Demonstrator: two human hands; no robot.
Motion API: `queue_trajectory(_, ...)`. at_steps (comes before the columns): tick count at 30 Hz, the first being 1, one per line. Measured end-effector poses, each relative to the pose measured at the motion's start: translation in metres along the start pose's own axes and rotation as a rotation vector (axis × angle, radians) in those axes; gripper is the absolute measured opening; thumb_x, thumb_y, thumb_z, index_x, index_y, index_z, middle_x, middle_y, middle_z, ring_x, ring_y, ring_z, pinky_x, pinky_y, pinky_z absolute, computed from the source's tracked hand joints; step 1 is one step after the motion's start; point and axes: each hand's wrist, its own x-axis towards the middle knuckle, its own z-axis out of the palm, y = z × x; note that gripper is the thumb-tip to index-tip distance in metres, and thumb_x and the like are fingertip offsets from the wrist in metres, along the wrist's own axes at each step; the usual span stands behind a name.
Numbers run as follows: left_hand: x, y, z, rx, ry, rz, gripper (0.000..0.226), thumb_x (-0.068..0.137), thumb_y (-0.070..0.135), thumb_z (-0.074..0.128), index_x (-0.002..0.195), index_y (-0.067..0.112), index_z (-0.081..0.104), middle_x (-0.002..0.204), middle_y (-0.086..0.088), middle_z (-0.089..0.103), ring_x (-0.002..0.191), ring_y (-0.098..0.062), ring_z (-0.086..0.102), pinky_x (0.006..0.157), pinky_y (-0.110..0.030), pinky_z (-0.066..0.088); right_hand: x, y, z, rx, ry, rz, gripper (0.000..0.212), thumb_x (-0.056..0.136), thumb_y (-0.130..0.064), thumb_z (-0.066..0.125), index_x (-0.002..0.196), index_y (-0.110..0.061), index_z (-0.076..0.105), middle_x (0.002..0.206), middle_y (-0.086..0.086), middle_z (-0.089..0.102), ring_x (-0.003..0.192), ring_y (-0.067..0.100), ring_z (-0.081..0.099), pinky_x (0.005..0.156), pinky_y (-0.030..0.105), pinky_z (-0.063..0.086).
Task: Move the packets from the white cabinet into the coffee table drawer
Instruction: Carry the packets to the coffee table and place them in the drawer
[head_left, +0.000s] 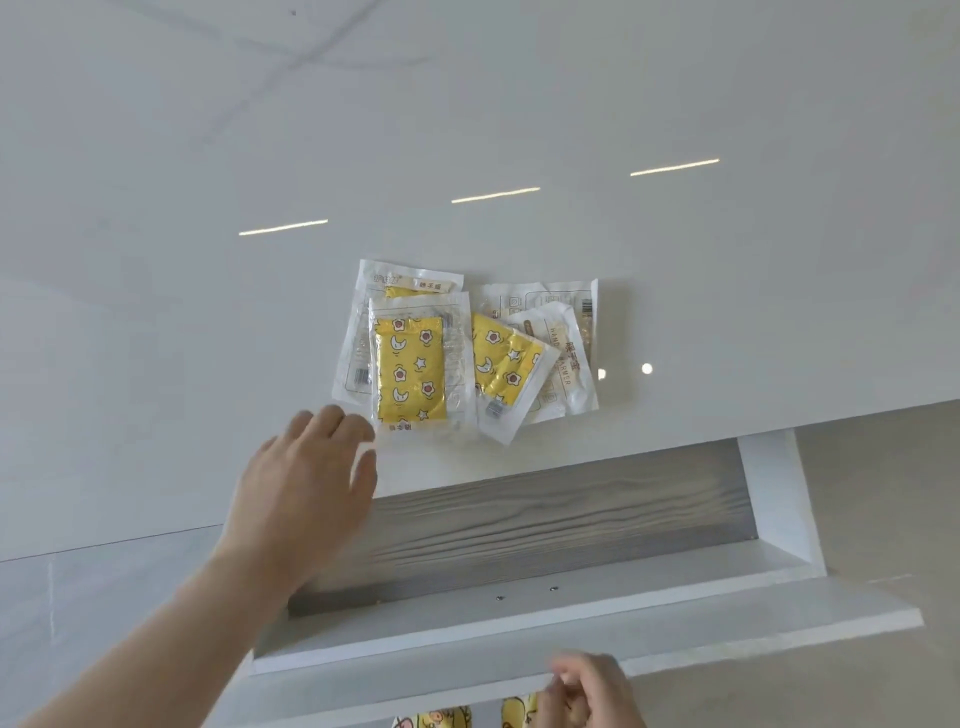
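Several clear packets holding yellow star-and-moon pouches lie in a loose pile on the glossy white coffee table top (467, 130). The front left packet (410, 374) overlaps one behind it (415, 283), and two more (506, 369) lie to the right. My left hand (306, 483) reaches over the drawer with relaxed fingers, its fingertips just short of the left packet's lower corner. The drawer (545, 519) below stands pulled out, its grey wood-grain floor bare. My right hand (587, 691), blurred, curls its fingers at the edge of the white drawer front (675, 629).
The drawer's white right wall (774, 493) and front panel frame the cavity. Yellow patterned items (441, 719) peek out at the bottom edge under the drawer front. Light floor tiles (883, 493) show right of the table.
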Motion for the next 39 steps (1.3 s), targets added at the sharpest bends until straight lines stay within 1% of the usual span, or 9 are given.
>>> queue_trajectory(2, 0.025, 0.006, -0.018, -0.032, -0.027, -0.148, 0.024, 0.086, 0.022, 0.063, 0.108, 0.011, 0.064, 0.106, -0.005, 0.060, 0.102, -0.030, 0.056, 0.076, -0.040, 0.047, 0.032, -0.042, -0.008, 0.092, -0.044, -0.113, 0.017, 0.066, -0.020, 0.051, 0.073, -0.036, 0.048, 0.064, -0.013, 0.043, 0.060, -0.005, 0.033, 0.057, -0.001, 0.032)
queue_trajectory(4, 0.048, 0.012, -0.031, -0.120, -0.035, -0.272, 0.047, 0.087, 0.036, 0.060, 0.127, 0.012, 0.051, 0.128, -0.007, 0.049, 0.121, -0.028, 0.042, 0.095, -0.042, 0.039, 0.087, -0.081, -0.016, 0.212, -0.034, -0.188, 0.014, 0.071, -0.028, 0.052, 0.084, -0.029, 0.056, 0.081, -0.009, 0.049, 0.075, -0.005, 0.041, 0.070, 0.000, 0.034)
queue_trajectory(6, 0.066, 0.018, -0.040, -0.272, -0.061, -0.377, 0.073, 0.081, 0.045, 0.067, 0.139, 0.012, 0.037, 0.140, -0.009, 0.036, 0.132, -0.028, 0.033, 0.105, -0.041, 0.032, 0.143, -0.122, -0.010, 0.134, -0.092, -0.201, 0.046, 0.072, -0.036, 0.065, 0.111, -0.014, 0.056, 0.105, -0.003, 0.048, 0.102, 0.008, 0.045, 0.086, 0.012, 0.036)
queue_trajectory(10, 0.084, 0.029, -0.041, -0.461, -0.135, -0.502, 0.110, 0.067, 0.051, 0.077, 0.148, 0.013, 0.014, 0.149, -0.008, 0.021, 0.139, -0.027, 0.024, 0.111, -0.040, 0.027, 0.207, -0.165, 0.005, -0.083, -0.514, 0.161, 0.121, 0.056, -0.058, 0.081, 0.147, -0.017, 0.012, 0.146, 0.008, 0.019, 0.136, 0.024, 0.020, 0.103, 0.035, 0.033)
queue_trajectory(14, 0.091, 0.040, -0.030, -0.469, -0.150, -0.516, 0.124, 0.060, 0.053, 0.081, 0.149, 0.010, 0.006, 0.148, -0.008, 0.021, 0.139, -0.027, 0.019, 0.114, -0.036, 0.018, 0.209, -0.169, 0.019, -0.301, -0.595, 0.188, 0.127, 0.050, -0.054, 0.086, 0.143, -0.013, 0.012, 0.139, 0.010, 0.023, 0.128, 0.028, 0.028, 0.088, 0.033, 0.038)
queue_trajectory(19, 0.094, 0.057, -0.023, -0.463, -0.149, -0.501, 0.130, 0.055, 0.047, 0.086, 0.148, 0.007, 0.005, 0.142, -0.008, 0.022, 0.135, -0.026, 0.020, 0.112, -0.030, 0.018, 0.205, -0.165, 0.029, -0.313, -0.602, 0.226, 0.118, 0.047, -0.048, 0.090, 0.136, -0.013, 0.020, 0.133, 0.010, 0.028, 0.121, 0.028, 0.034, 0.079, 0.032, 0.038)
queue_trajectory(26, 0.095, 0.056, -0.018, -0.559, -0.225, -0.540, 0.104, 0.064, 0.034, 0.085, 0.141, 0.010, 0.020, 0.135, -0.010, 0.036, 0.129, -0.027, 0.036, 0.104, -0.034, 0.033, 0.197, -0.157, 0.025, -0.230, -0.609, 0.231, 0.100, 0.047, -0.052, 0.088, 0.122, -0.015, 0.034, 0.118, 0.004, 0.055, 0.111, 0.026, 0.054, 0.086, 0.036, 0.048)
queue_trajectory(34, 0.074, 0.056, -0.019, -0.595, -0.262, -0.508, 0.081, 0.067, 0.033, 0.084, 0.128, 0.017, 0.034, 0.083, 0.008, 0.043, 0.083, -0.017, 0.046, 0.060, -0.027, 0.039, 0.179, -0.135, 0.014, 0.017, -0.758, 0.268, 0.061, 0.061, -0.043, 0.084, 0.110, -0.019, 0.057, 0.105, -0.005, 0.063, 0.098, 0.016, 0.061, 0.071, 0.023, 0.045)
queue_trajectory(39, 0.032, 0.049, -0.016, -0.691, -0.316, -0.462, 0.070, 0.064, 0.026, 0.086, 0.118, 0.024, 0.041, 0.084, 0.010, 0.055, 0.071, -0.004, 0.055, 0.052, -0.018, 0.041, 0.136, -0.111, 0.004, 0.183, -0.847, 0.357, 0.039, 0.067, -0.031, 0.083, 0.097, -0.023, 0.059, 0.095, -0.007, 0.068, 0.087, 0.012, 0.065, 0.073, 0.028, 0.054)
